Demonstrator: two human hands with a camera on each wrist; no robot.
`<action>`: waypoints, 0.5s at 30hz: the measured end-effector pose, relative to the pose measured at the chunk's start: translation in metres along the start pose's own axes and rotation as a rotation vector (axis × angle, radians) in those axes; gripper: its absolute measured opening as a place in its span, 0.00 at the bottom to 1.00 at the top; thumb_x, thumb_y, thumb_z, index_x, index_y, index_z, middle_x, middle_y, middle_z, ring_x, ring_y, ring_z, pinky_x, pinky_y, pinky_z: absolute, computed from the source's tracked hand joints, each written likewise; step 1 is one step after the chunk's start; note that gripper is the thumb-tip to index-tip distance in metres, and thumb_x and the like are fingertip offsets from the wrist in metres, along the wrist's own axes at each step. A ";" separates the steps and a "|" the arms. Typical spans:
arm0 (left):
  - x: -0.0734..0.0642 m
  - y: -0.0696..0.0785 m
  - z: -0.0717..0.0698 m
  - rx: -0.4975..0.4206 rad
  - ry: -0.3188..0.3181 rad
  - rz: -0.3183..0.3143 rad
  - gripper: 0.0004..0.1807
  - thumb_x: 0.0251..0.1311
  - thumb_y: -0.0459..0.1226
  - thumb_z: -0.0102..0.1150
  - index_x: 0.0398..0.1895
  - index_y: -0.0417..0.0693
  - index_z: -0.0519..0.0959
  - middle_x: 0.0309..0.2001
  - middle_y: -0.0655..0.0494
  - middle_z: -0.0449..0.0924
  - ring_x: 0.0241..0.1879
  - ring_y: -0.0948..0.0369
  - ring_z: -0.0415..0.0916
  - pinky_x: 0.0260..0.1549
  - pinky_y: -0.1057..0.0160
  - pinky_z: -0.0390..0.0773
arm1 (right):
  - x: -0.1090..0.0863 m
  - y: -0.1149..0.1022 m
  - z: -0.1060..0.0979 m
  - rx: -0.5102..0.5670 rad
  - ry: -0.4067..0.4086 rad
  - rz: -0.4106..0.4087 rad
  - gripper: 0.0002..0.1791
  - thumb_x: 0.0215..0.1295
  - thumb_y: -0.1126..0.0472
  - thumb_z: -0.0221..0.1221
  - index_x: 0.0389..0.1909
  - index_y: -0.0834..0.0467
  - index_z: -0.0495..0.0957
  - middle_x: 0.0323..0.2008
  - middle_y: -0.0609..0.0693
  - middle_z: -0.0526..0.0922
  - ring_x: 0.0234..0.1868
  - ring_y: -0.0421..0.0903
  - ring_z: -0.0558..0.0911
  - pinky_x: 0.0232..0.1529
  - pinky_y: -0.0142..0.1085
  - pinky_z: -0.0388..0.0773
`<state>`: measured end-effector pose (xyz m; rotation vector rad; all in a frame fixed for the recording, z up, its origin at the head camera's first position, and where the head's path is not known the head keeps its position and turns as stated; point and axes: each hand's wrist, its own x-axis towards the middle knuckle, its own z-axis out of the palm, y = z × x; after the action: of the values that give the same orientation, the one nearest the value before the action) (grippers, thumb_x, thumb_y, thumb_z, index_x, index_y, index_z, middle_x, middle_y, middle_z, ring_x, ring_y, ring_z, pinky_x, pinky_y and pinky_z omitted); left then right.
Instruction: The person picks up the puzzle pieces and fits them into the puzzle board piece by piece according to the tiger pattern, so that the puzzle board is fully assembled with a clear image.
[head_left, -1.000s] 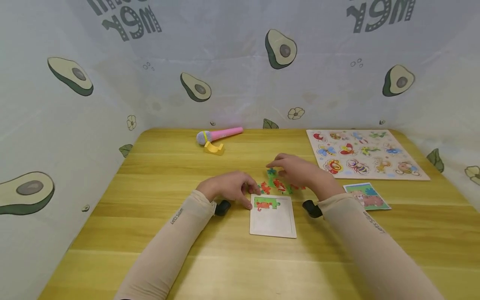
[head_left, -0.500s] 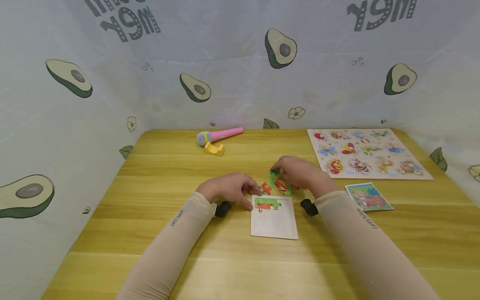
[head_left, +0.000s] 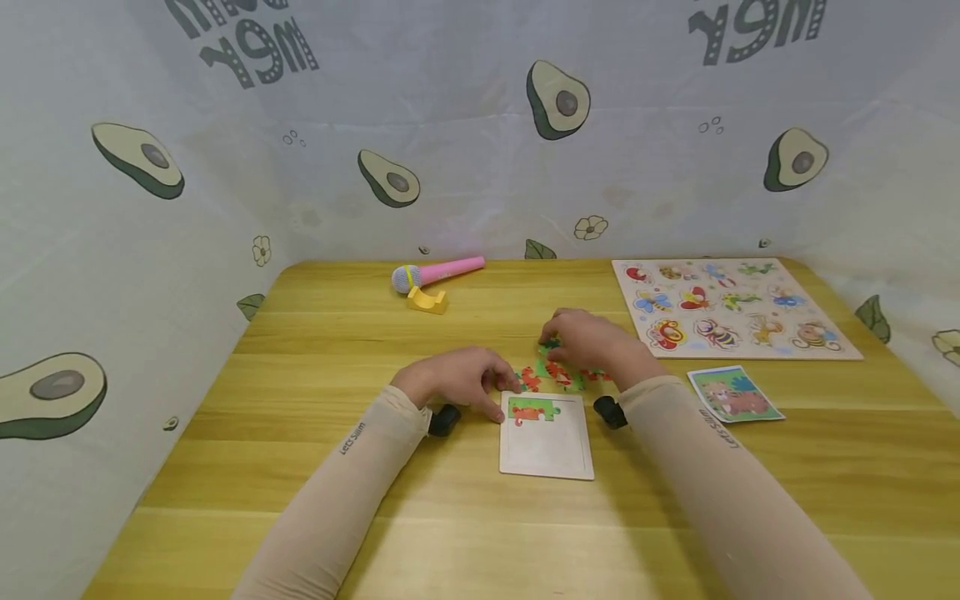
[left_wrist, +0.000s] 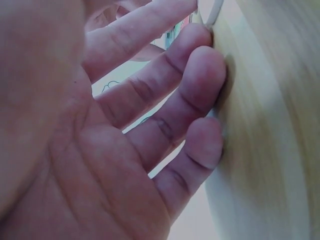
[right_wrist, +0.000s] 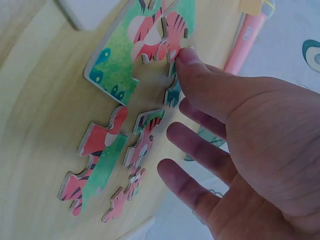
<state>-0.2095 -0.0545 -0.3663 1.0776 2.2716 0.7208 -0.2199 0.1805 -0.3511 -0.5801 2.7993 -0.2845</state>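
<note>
On the bench, just beyond the far edge of the tray, lie the loose pieces, some up against one another. The right hand is over them, its thumb tip seemingly touching one; whether that grip pinches a piece I cannot tell, as the index finger is hidden. Its other fingers are spread apart. The left hand's grip is loosely parted, thumb and index finger about the tray's far-left corner, bracing more than clasping.

The likeliest trouble is crowding: a trailing fingertip could knock neighbouring pieces askew or push two over each other. Should the left fingers slip, the tray might skid under any pressing, and the few pieces inside could shift, being walled on two sides only.

The tray holds a joined patch in its far-left corner, pale base showing elsewhere. Rightward lie a picture card and a board set with insect figures. Farther left, a microphone lies behind a yellow stand.
</note>
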 end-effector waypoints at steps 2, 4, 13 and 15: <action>0.000 0.000 0.000 0.003 0.001 -0.003 0.19 0.53 0.40 0.78 0.50 0.53 0.85 0.41 0.62 0.78 0.41 0.63 0.72 0.42 0.66 0.73 | 0.000 0.000 -0.001 0.013 -0.005 0.015 0.12 0.70 0.59 0.64 0.51 0.59 0.83 0.50 0.54 0.78 0.48 0.52 0.78 0.57 0.50 0.74; 0.000 -0.001 0.001 0.003 0.002 -0.001 0.19 0.53 0.40 0.78 0.50 0.53 0.85 0.41 0.62 0.79 0.41 0.63 0.72 0.42 0.66 0.73 | 0.000 -0.001 -0.002 0.026 -0.012 0.027 0.11 0.70 0.59 0.64 0.49 0.59 0.81 0.47 0.53 0.78 0.45 0.51 0.77 0.55 0.49 0.75; 0.000 0.000 0.002 -0.014 0.009 -0.005 0.20 0.52 0.39 0.78 0.49 0.54 0.85 0.41 0.62 0.79 0.42 0.62 0.73 0.43 0.66 0.73 | -0.006 0.002 -0.005 0.107 -0.012 0.030 0.10 0.70 0.63 0.64 0.48 0.60 0.78 0.43 0.54 0.81 0.43 0.52 0.78 0.51 0.47 0.76; 0.000 0.000 0.002 -0.012 0.010 -0.004 0.19 0.52 0.39 0.78 0.49 0.53 0.85 0.41 0.62 0.79 0.42 0.62 0.73 0.43 0.66 0.73 | -0.008 0.004 -0.006 0.118 -0.003 0.022 0.10 0.71 0.66 0.62 0.50 0.61 0.80 0.45 0.55 0.81 0.45 0.52 0.78 0.53 0.49 0.76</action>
<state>-0.2088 -0.0539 -0.3678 1.0661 2.2737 0.7393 -0.2160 0.1879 -0.3448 -0.5210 2.7613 -0.4408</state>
